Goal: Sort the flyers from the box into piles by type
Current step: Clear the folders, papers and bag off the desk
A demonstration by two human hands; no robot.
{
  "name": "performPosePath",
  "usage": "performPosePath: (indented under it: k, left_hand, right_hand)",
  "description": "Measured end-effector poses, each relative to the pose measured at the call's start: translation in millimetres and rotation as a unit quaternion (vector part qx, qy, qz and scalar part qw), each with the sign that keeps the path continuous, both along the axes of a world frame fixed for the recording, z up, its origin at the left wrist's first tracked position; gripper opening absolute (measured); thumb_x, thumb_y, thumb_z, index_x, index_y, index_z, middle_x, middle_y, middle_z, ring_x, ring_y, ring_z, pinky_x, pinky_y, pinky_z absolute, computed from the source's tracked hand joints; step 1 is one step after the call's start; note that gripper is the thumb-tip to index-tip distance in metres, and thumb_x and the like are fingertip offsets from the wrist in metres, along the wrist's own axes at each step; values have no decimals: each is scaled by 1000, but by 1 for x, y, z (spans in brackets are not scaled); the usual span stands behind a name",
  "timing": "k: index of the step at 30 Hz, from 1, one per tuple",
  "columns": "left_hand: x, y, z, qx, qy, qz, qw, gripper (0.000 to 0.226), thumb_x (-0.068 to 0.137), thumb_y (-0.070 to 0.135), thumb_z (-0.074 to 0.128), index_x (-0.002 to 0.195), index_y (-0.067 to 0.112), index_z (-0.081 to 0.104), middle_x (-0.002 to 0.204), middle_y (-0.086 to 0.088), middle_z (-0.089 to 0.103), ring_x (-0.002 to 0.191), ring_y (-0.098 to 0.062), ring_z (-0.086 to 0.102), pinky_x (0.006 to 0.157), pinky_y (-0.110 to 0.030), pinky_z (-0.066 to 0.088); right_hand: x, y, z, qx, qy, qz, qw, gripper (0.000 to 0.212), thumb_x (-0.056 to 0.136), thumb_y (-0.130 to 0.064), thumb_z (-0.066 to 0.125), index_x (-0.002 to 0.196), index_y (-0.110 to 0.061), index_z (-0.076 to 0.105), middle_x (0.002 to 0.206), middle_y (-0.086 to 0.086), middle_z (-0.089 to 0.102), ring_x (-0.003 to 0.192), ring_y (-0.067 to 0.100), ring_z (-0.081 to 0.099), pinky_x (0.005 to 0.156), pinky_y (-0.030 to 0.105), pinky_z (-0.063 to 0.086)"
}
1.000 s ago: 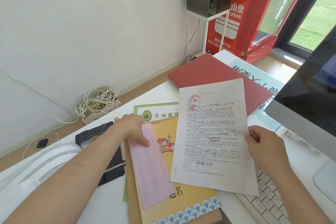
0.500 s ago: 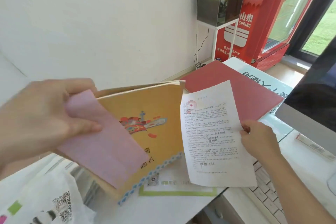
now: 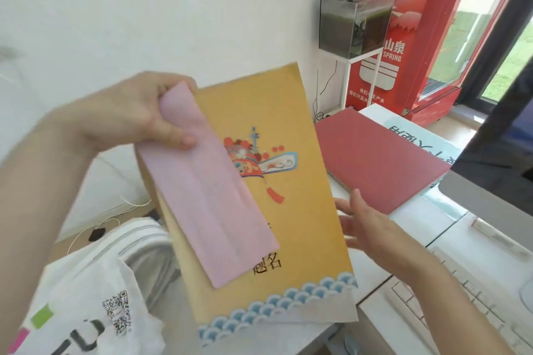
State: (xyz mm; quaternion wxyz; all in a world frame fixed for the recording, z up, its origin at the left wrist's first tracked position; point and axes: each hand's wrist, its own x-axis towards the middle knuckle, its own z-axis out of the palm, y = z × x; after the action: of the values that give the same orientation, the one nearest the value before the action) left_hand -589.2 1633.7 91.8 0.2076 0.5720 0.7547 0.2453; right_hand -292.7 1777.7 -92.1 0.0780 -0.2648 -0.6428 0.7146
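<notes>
The left hand (image 3: 138, 115) pinches just the top of the pink slip (image 3: 207, 196) onto the yellow flyer (image 3: 288, 239) held above the desk (image 3: 418, 228), the right hand (image 3: 372, 228) spread open beside it, so the slip may well slide free

The left hand (image 3: 138, 115) now holds the yellow flyer (image 3: 277, 210) and pink slip (image 3: 207, 196) higher and more upright, while the right hand (image 3: 372, 228), at the flyer's three o'clock, opens, free of the white sheet.

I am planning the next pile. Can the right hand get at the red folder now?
Probably yes. The right hand is open and empty, close to the near edge of the red folder; nothing lies between them. The left hand holds the yellow booklet and pink slip off to the side.
</notes>
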Motion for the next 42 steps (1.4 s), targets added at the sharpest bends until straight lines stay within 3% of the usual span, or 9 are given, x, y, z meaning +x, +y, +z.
performPosePath:
  k: [2, 7, 14, 18, 21, 27, 29, 36, 42]
  left_hand:
    - [11, 26, -37, -39, -66, -9, 997, 34, 55, 8, 83, 78, 8, 58, 68, 2, 64, 61, -9, 59, 50, -19, 47]
    - [10, 101, -151, -127, 59, 13, 990, 40, 64, 30, 85, 89, 22, 56, 87, 11, 59, 85, -13, 56, 65, -24, 42]
    - [38, 94, -229, -59, 139, 136, 979, 73, 72, 45, 75, 134, 27, 41, 136, -1, 42, 129, -23, 31, 106, -33, 25]
    - [62, 39, -264, -152, 171, 162, 960, 89, 74, 77, 40, 141, 20, 26, 127, -6, 47, 123, -30, 41, 99, -40, 29]
    - [89, 23, -278, -234, 85, 151, 957, 98, 73, 75, 50, 147, 26, 10, 148, -16, 25, 139, -33, 21, 111, -41, 22]
    - [98, 16, -265, -219, 63, 153, 961, 99, 75, 58, 67, 149, 34, 5, 157, -16, -7, 145, -30, -1, 115, -37, 12]
    - [107, 4, -259, -208, 88, 131, 965, 104, 72, 60, 68, 149, 32, 4, 157, -9, -15, 145, -29, -3, 116, -37, 12]
    - [155, -48, -266, -255, 106, 100, 956, 114, 69, 60, 71, 145, 45, -13, 152, 3, -32, 144, -28, -17, 114, -36, 20]
    - [155, -56, -272, -209, 140, 159, 955, 102, 68, 72, 61, 146, 42, 1, 155, 5, -19, 141, -15, 13, 103, -27, 36]
  right_hand:
    - [7, -2, -5, -42, 20, 54, 997, 71, 76, -80, 40, 130, -34, 53, 116, 3, 69, 110, 18, 64, 98, 38, 46]
    - [-2, -13, -59, 47, -114, -103, 987, 20, 85, -24, 70, 104, -22, 63, 89, 10, 70, 81, 20, 69, 82, 44, 56]
    - [2, -20, -72, 356, -370, -66, 856, 40, 89, -42, 54, 121, -20, 46, 114, -2, 48, 105, 18, 54, 75, 29, 43]
    - [-4, -11, -67, 294, -327, -89, 894, 34, 94, -36, 47, 121, -14, 44, 113, 2, 55, 106, 21, 54, 81, 33, 43]
    - [-19, -7, -70, 292, -295, -82, 906, 25, 92, -30, 47, 111, -15, 47, 87, 0, 59, 88, 24, 57, 76, 36, 47]
    - [-34, -3, -82, 505, -365, 4, 782, 41, 92, -42, 41, 129, -24, 41, 146, -1, 30, 137, 25, 22, 95, 41, 42]
    - [-38, -5, -87, 502, -345, 16, 793, 47, 90, -47, 43, 132, -23, 40, 152, -3, 19, 141, 20, 13, 97, 42, 40]
    - [-31, -37, -104, 558, -301, 22, 773, 42, 71, -44, 73, 99, -14, 64, 119, 2, 62, 106, 31, 57, 65, 42, 54]
    - [-17, -41, -104, 500, -307, -19, 809, 60, 85, -46, 60, 136, -19, 44, 141, 11, 41, 131, 35, 36, 102, 42, 40]
